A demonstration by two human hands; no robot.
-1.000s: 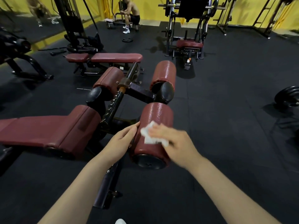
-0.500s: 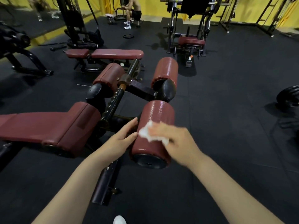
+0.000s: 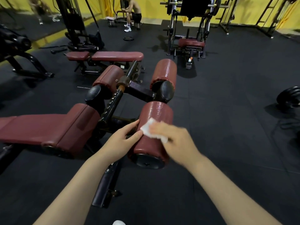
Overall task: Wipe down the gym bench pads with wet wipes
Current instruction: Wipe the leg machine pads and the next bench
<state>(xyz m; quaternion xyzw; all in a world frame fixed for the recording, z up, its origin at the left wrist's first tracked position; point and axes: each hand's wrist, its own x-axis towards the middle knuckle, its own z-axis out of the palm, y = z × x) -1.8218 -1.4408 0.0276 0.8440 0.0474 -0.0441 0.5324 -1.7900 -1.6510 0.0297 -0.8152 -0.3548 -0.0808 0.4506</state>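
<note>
Right hand [image 3: 174, 140] lies flat-fingered over the white wet wipe [image 3: 151, 131], pressing it onto the top of the nearest roller pad [image 3: 154, 125]; the hand is blurred, so I cannot tell whether the thumb pinches the wipe's edge or only rests on it. Left hand [image 3: 123, 140] sits against the pad's left flank, fingers straight and together, touching the vinyl as if to steady it. That pad looks glossy ahead of the wipe, which I take for moisture

Risks, judged from this: the roller may spin on its axle under the stroke, so the wipe slides without scrubbing and the underside goes uncleaned; the left hand's light, flat contact may not stop that. A wipe held only by pressure can bunch or slip off toward the black end cap [image 3: 148, 161] and drop to the rubber floor [image 3: 227, 127]. Left fingers lie near the notched adjustment bar [image 3: 112, 106], where a slip could scrape them

Farther out, the bench pad [image 3: 40, 127] at left and the two far roller pads [image 3: 164, 72] probably remain to be done, and one wipe may dry before reaching them
</note>
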